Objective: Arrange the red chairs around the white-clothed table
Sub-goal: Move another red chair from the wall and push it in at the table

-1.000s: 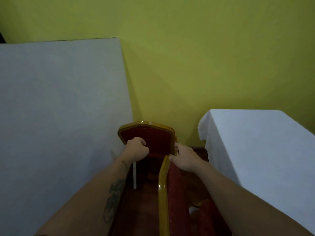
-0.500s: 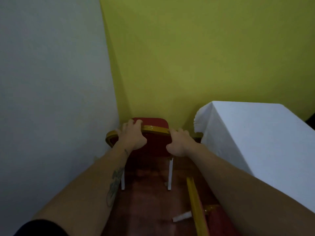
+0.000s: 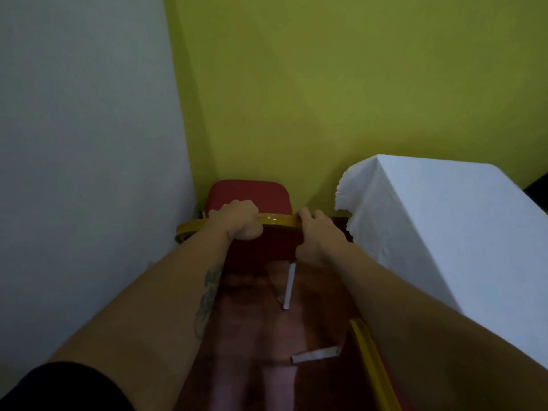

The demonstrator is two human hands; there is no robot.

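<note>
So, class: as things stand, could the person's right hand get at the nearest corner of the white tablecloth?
Probably yes. The right hand grips the gold chair back, and the white tablecloth hangs just to its right with nothing visible between them. It would have to let go of the chair first.

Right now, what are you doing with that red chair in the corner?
A person is holding the red chair by the gold top rail of its back, left hand and right hand both gripping it. The chair stands in the corner by the yellow wall, just left of the white-clothed table. A second chair's gold edge shows lower right.
</note>
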